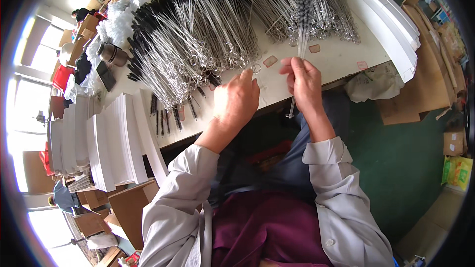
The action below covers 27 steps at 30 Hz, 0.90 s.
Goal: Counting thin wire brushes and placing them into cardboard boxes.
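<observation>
- Our right hand [305,83] grips wire-handled brushes [304,14] mid-handle, bristles up, loops below, probably to keep the bunch aligned.
- Our left hand [235,100] curls beside the looped ends of the brush pile [193,37]; we cannot tell whether it pinches one.
- Those loops face us across the worktop [273,83], seemingly for easy reach.

Place: workshop | evidence: wire-handled brushes [198,39] heaped on worktable [273,83]; stacked white strips [113,141]; cardboard boxes [129,210]
</observation>
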Available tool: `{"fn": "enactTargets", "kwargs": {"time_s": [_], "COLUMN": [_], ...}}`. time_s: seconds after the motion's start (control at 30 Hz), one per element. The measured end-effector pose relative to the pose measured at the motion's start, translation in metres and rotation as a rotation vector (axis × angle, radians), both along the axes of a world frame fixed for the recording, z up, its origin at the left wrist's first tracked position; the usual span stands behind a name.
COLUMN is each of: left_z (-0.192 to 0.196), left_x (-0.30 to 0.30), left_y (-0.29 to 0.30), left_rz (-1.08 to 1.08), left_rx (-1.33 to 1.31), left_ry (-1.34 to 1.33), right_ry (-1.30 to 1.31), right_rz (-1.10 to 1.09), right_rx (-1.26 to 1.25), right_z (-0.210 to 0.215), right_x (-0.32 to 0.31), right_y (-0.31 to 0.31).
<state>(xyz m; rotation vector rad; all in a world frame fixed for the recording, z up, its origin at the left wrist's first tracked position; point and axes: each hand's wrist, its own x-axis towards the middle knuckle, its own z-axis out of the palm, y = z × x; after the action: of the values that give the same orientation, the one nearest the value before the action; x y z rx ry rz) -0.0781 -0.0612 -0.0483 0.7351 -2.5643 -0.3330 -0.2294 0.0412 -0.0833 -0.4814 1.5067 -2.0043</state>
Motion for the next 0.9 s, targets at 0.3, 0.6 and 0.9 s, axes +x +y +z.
{"fn": "enactTargets", "kwargs": {"time_s": [0.3, 0.6, 0.9], "left_z": [-0.016, -0.004, 0.009], "left_x": [-0.016, -0.012, -0.012], "left_y": [-0.011, -0.010, -0.006], "left_rz": [0.041, -0.070, -0.253], "left_rx": [0.005, 0.086, 0.039], "left_ry": [-0.052, 0.061, -0.002], "right_ry": [0.122, 0.207, 0.299], "right_rz": [0.239, 0.087, -0.037], "right_rx": [0.077, -0.051, -0.104], "right_z": [-0.009, -0.011, -0.010], "right_x": [0.016, 0.037, 0.044], "right_y": [-0.027, -0.020, -0.002]}}
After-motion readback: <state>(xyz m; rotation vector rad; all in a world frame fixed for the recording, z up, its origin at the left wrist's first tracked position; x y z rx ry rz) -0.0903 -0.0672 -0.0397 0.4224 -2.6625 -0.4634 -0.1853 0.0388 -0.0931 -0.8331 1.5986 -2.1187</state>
